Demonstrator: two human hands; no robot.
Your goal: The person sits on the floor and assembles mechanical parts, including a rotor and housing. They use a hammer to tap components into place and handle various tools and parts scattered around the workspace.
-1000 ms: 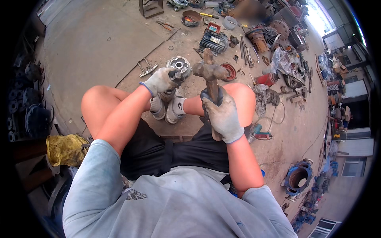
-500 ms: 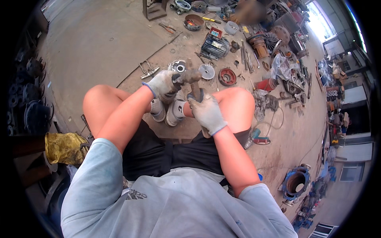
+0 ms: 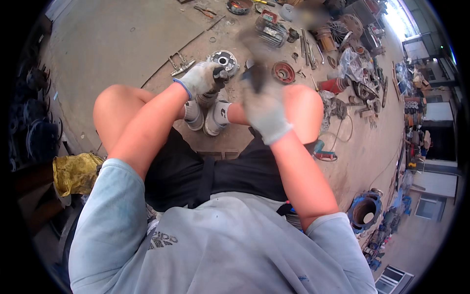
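My right hand (image 3: pixel 267 110), in a dirty pale work glove, is wrapped round the handle of a hammer (image 3: pixel 256 46). The hammer is raised, and its head and handle are smeared by motion. My left hand (image 3: pixel 199 79), gloved too, closes over a dark metal piece (image 3: pixel 221 74) just above my shoes; the glove hides much of its shape. Below that hand a greyish cylindrical metal part (image 3: pixel 207 99) stands between my feet, partly covered. Just beyond the left glove lies a round silver end cover (image 3: pixel 224 61) with a central hole.
Past my hands are a grey finned electric motor (image 3: pixel 270 33), a red ring-shaped cover (image 3: pixel 283 72) and pliers (image 3: pixel 204 11). A puller-like metal tool (image 3: pixel 181 66) lies left. Rightward sit a corded power tool (image 3: pixel 323 153), a blue round casing (image 3: pixel 364 213) and piled scrap parts.
My right hand has swung the hammer up and to the right, away from the left hand. The left hand stays closed near the same spot, and the view has tilted slightly.
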